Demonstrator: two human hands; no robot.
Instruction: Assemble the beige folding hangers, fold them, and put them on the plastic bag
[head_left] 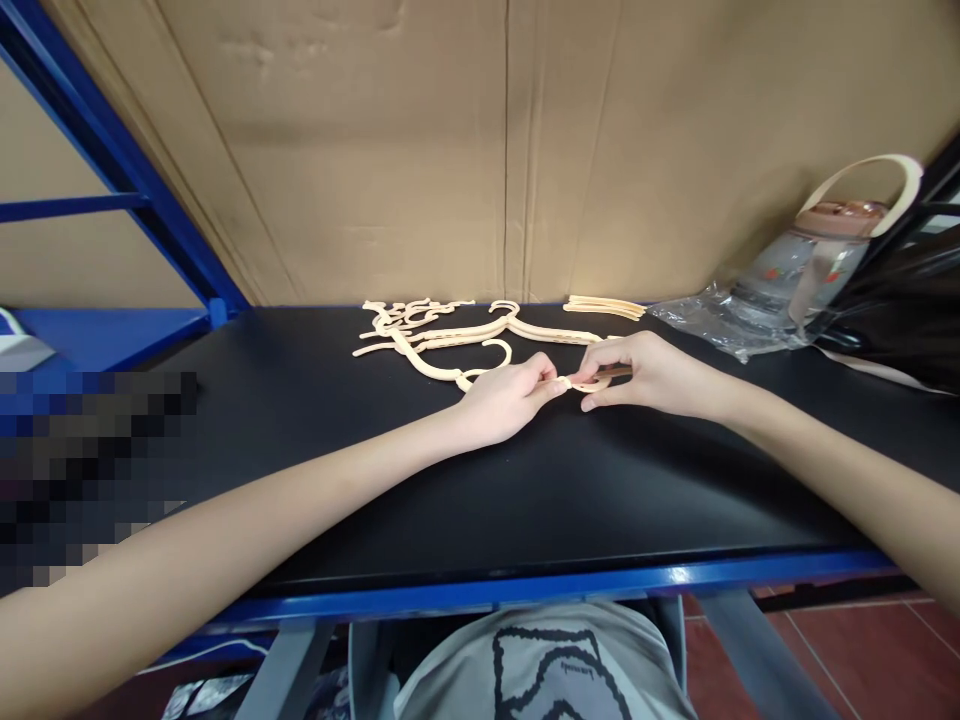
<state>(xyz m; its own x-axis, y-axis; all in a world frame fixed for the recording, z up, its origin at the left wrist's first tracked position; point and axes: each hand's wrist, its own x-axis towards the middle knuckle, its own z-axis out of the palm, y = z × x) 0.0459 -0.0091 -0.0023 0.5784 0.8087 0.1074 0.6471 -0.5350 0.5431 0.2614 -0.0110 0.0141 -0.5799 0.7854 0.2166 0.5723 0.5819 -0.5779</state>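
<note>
Black tabletop (420, 500) under hangers (474, 331), cardboard (375, 190) behind, red-tiled floor (832, 650)

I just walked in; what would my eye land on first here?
Probably the left hand and right hand, meeting over the middle of the black tabletop with a small cream piece between their fingertips. Behind them lies a cream hanger, with loose curved pieces at the back left. At the far right sits a clear bottle with an arched handle.
</note>
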